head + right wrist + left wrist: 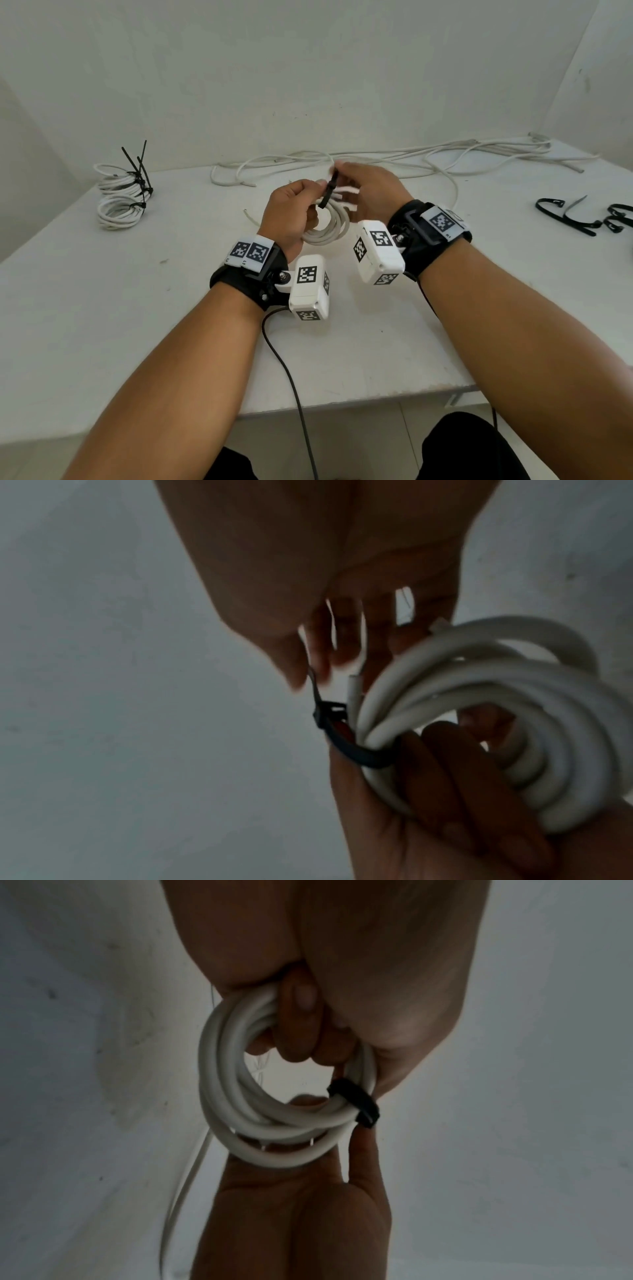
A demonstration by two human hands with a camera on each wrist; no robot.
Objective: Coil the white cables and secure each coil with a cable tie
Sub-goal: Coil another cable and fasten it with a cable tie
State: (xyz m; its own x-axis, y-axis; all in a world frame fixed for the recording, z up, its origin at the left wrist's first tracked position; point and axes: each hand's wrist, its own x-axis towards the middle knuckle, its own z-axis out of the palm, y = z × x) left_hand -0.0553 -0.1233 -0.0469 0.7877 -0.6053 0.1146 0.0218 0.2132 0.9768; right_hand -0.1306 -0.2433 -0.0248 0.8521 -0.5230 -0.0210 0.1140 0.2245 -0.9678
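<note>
Above the middle of the table, my left hand (301, 205) grips a small coil of white cable (325, 231), fingers curled through its loops. A black cable tie (329, 190) wraps the top of the coil. My right hand (346, 178) pinches the tie's tail just above it. The left wrist view shows the coil (232, 1096) with the black tie (356, 1102) looped round its strands. From the right wrist, the tie (342, 737) hangs loosely round the coil (479, 696), its thin tail between my fingertips (298, 674). A cut cable end (354, 688) sticks up beside the tie.
Several finished coils with black ties (120, 198) are stacked at the table's (137, 308) far left. Loose white cables (394, 161) sprawl along the back, up to the wall. Spare black cable ties (582, 216) lie at the right edge. A dark cord (291, 377) trails off the front edge.
</note>
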